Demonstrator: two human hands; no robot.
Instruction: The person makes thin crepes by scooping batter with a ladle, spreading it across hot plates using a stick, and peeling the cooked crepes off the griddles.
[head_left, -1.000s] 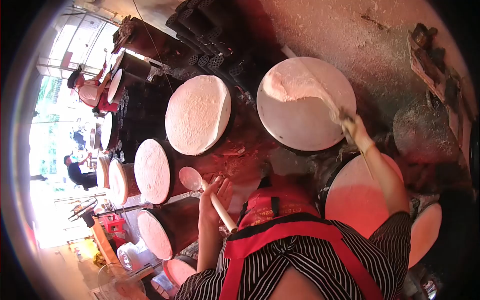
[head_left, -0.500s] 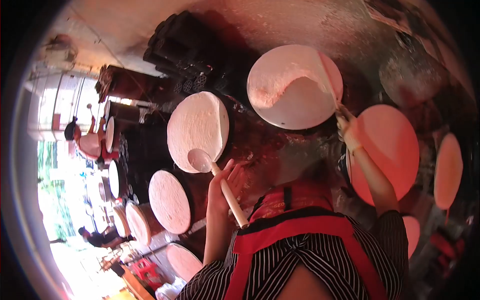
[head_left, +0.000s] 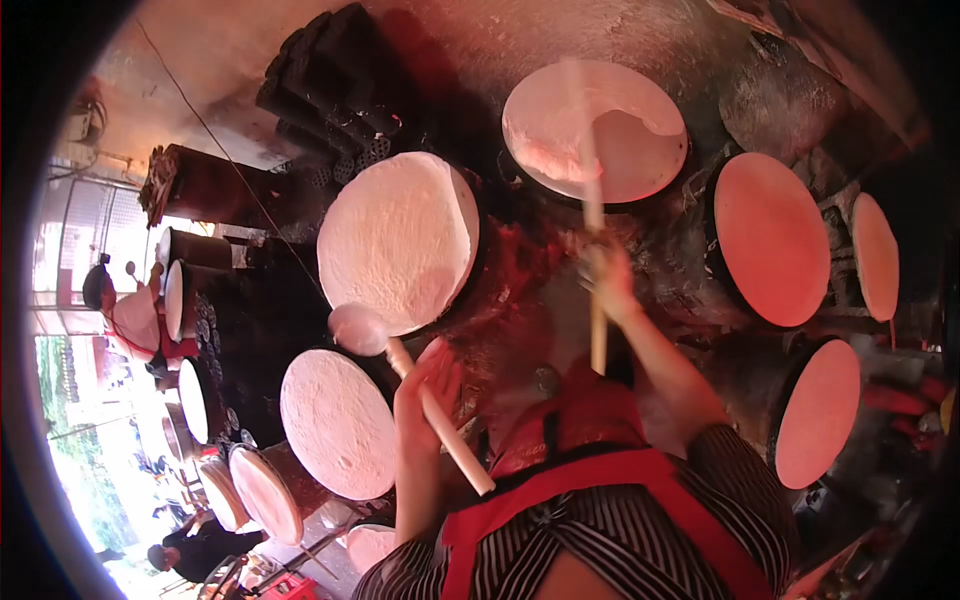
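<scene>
My left hand (head_left: 425, 390) holds a ladle by its pale wooden handle, the handle lying under the thumb with the fingers fairly straight. The ladle's bowl (head_left: 358, 330) hangs beside the lower rim of a round griddle (head_left: 468, 245) covered with a bubbly pale batter sheet (head_left: 395, 235). Wrapped round a long flat stick (head_left: 590, 160) is my right hand (head_left: 610, 272), smeared by motion. The stick reaches over the far round griddle (head_left: 645, 160), where a thin pale sheet (head_left: 540, 125) is partly folded back, baring the plate. Whether the stick touches the sheet I cannot tell.
More round griddles surround me: a plain one (head_left: 775, 240) at right and a pale-covered one (head_left: 338, 425) at lower left. Black perforated coal cylinders (head_left: 330, 100) are stacked behind. At far left a person (head_left: 140, 315) works at other griddles; another person (head_left: 205, 550) is lower down.
My right hand moved left and nearer my body, bringing the stick from the far griddle's right rim across its middle. My left hand still holds the ladle. The view has shifted.
</scene>
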